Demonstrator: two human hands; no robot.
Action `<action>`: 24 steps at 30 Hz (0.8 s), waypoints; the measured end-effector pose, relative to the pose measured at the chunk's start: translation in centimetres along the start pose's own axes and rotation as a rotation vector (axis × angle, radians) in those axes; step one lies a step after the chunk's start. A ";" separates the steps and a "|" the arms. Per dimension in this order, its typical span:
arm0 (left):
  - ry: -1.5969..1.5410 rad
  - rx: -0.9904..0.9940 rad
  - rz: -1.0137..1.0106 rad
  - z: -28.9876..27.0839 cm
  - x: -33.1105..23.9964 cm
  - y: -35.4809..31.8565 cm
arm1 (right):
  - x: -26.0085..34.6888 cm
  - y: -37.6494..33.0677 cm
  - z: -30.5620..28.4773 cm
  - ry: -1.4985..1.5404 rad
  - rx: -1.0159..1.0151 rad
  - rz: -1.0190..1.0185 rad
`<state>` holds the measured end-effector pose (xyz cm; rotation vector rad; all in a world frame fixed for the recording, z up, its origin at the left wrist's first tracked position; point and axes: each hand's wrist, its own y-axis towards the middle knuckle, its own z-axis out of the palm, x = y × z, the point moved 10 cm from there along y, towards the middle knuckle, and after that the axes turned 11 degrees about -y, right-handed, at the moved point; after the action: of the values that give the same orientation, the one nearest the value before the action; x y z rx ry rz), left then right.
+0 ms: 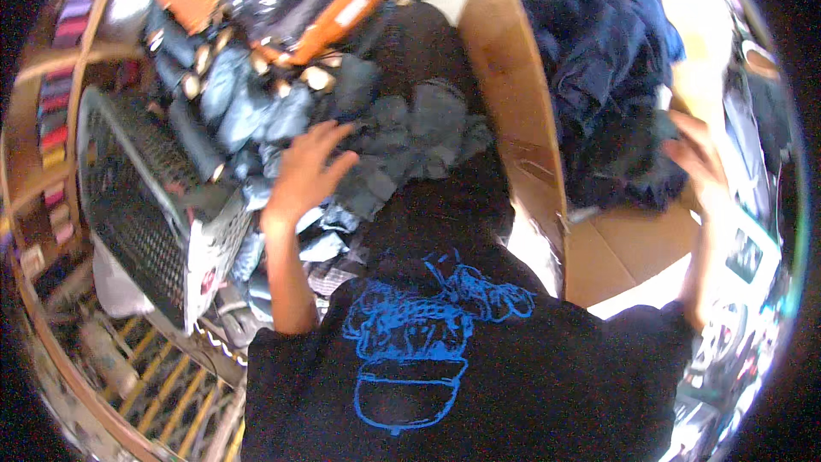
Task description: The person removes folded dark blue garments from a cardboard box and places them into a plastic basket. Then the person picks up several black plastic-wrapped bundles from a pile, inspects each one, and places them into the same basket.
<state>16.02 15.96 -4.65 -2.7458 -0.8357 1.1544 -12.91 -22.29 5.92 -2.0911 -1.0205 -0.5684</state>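
Observation:
My left hand (308, 173) is spread open above a heap of clothing, its fingers apart and nothing in them. Beside its fingertips lies a crumpled dark grey cloth (419, 133). On the right, my right hand (699, 158) reaches over a cardboard box (513, 77), its fingers curled on a dark grey-green piece of cloth (654, 150); blur softens the exact grip. That cloth rests against dark navy garments (599, 43) bunched inside the box.
Rolled blue denim pieces (248, 98) are piled at the left, below an orange box (355, 13) with dark plastic-wrapped contents. A grey plastic basket (128, 197) stands tilted at far left, near wooden shelves (43, 171) of folded cloth. A yellow-barred rack (167, 389) is lower left.

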 end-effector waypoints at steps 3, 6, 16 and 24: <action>0.031 0.126 -0.009 6.0 2.9 -3.5 | 4.1 -1.1 -3.9 0.546 -0.257 -0.183; -0.025 0.188 -0.094 8.3 1.4 -6.1 | 11.8 -0.4 -4.8 0.502 -0.383 -0.489; -1.226 -0.707 0.193 -6.9 -1.5 -11.8 | 33.1 9.8 27.1 0.127 0.785 -0.438; -1.297 -1.056 -0.016 -8.6 3.2 -16.9 | 42.4 9.7 32.2 -0.034 0.559 -0.788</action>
<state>15.87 33.37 3.55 -2.0139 -1.9434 3.2804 22.09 18.94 8.90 -1.1737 -1.7909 -0.5286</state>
